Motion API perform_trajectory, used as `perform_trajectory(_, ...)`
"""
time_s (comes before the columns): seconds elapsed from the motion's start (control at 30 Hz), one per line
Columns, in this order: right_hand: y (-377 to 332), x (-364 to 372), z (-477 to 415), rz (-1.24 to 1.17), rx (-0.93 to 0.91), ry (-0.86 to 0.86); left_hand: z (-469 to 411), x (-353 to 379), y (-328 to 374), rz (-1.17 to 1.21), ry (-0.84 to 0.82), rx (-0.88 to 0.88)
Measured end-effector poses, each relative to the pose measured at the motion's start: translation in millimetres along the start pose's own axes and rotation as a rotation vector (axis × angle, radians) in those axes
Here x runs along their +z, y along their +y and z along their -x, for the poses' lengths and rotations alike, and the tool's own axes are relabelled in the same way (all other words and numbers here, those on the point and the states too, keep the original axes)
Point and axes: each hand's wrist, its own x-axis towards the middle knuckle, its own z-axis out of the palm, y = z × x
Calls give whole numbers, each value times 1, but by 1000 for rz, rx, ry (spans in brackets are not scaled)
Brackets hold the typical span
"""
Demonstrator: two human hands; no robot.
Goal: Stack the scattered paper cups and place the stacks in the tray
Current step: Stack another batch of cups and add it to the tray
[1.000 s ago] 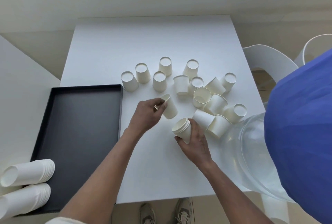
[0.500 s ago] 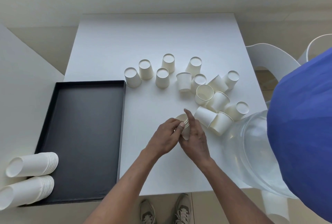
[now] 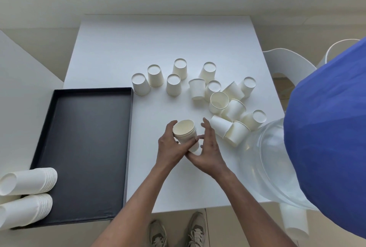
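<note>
A small stack of white paper cups (image 3: 185,132) is tilted with its mouth facing up and away, just above the white table (image 3: 162,44). My left hand (image 3: 170,146) wraps its left side and my right hand (image 3: 208,147) cups its base, fingers raised beside it. Several loose cups lie scattered behind: some upside down (image 3: 173,84), some upright or tipped (image 3: 218,101). The black tray (image 3: 87,147) sits at the table's left, with two lying cup stacks (image 3: 29,180) (image 3: 25,210) at its near left corner.
A large clear plastic bag (image 3: 263,163) hangs over the table's right edge next to the tipped cups. A blue cloth shape (image 3: 326,127) fills the right side. White chairs (image 3: 287,62) stand beyond the right edge. My shoes (image 3: 158,233) show below the table's near edge.
My left hand carried a single cup from the table's middle to the stack in my right hand and pushed it in. Both hands now hold the stack, tilted more upright.
</note>
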Motion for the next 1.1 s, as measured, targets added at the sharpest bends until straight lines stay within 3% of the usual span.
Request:
perform_trajectory(0.07, 2, -7, 3, 18, 7, 36, 0, -7, -5, 2, 30, 19)
perform_trajectory(0.17, 2, -12, 1, 107, 14, 291, 0, -18, -12, -9, 40, 27)
perform_trajectory(0.27, -2, -17, -7, 181, 171, 447, 3, -24, -16, -35, 31, 31)
perform_trajectory(0.4, -6, -21, -18, 200, 377, 331, 8, -26, -16, -43, 23, 58)
perform_trajectory(0.53, -9, -20, -23, 102, 393, 252, 14, -27, -14, -37, 17, 85)
perform_trajectory(0.73, -16, -10, -14, 7, 237, 339, 20, -35, -14, -92, 3, 88)
perform_trajectory(0.97, -46, -9, 2, 157, -286, 335, 20, -46, -19, -216, 36, 182)
perform_trajectory(1.1, -55, -10, 14, 290, -440, 263, 16, -50, -21, -289, 79, 290)
